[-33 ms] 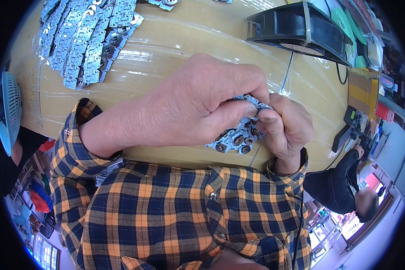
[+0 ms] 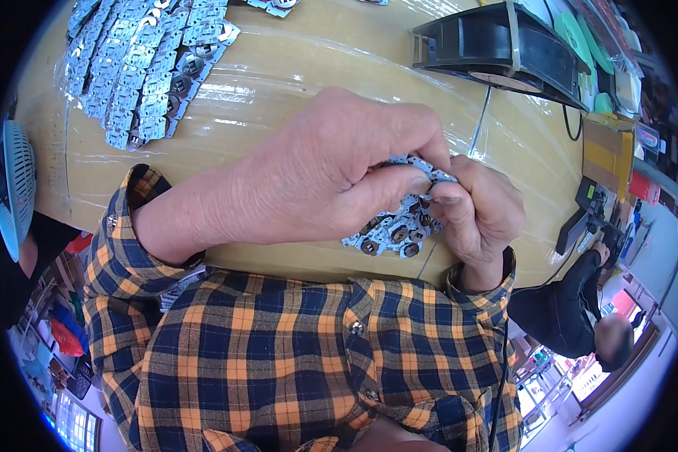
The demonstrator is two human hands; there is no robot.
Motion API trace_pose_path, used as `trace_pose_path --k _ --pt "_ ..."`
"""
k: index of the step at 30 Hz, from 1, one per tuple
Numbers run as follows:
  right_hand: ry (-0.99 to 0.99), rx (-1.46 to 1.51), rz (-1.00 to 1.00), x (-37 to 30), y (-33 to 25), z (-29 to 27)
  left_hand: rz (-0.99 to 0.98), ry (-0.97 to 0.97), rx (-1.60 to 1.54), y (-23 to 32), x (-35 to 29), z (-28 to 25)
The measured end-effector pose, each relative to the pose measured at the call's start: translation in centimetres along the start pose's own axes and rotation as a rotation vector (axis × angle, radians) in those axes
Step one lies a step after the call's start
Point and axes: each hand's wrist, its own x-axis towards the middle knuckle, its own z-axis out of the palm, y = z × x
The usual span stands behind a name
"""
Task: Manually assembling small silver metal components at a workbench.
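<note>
A short strip of small pale-blue circuit boards [image 2: 422,165] is pinched between both hands, right of the middle. My left hand [image 2: 346,162] is closed on its left part, thumb in front and index finger curled over the top. My right hand [image 2: 484,207] is closed on the right end, its thumb tip close to my left thumb. Below and behind the fingers lies a small heap of similar boards [image 2: 398,232] with round dark parts on them. My left hand covers part of this heap, and the fingers hide much of the held strip.
Overlapping rows of the same boards [image 2: 147,75] spread over the far left of the film-covered table [image 2: 294,68]. A black housing [image 2: 497,49] stands at the far right. A cardboard box [image 2: 607,154] is at the right edge, near a person in dark clothes [image 2: 561,316]. A blue basket [image 2: 19,181] is at left.
</note>
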Motion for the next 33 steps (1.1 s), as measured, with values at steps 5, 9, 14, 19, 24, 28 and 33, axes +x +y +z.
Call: trace_pose_path --k 5,9,14,19,24,28,33 --pt "0.042 0.070 0.142 -0.1 -0.6 -0.2 -0.147 0.000 0.000 0.3 0.1 -0.9" --pt "0.066 0.033 0.056 -0.5 -0.2 0.1 -0.256 0.001 -0.252 0.5 0.2 -0.6" --pt "-0.040 1.280 0.608 0.2 -0.6 -0.1 -0.434 0.003 -0.789 0.6 0.3 0.1" --pt "0.137 1.053 0.622 0.2 -0.4 0.5 -0.210 0.163 -0.379 0.1 -0.3 0.4" --pt "0.118 0.636 0.436 -0.5 0.1 0.6 0.176 0.251 0.163 -0.2 0.0 0.7" --pt "0.087 0.618 0.450 -0.5 0.0 0.5 0.279 0.301 0.306 0.0 -0.1 1.0" --pt "0.074 0.732 0.467 -0.5 0.1 0.6 0.333 0.325 0.327 -0.2 -0.2 1.1"
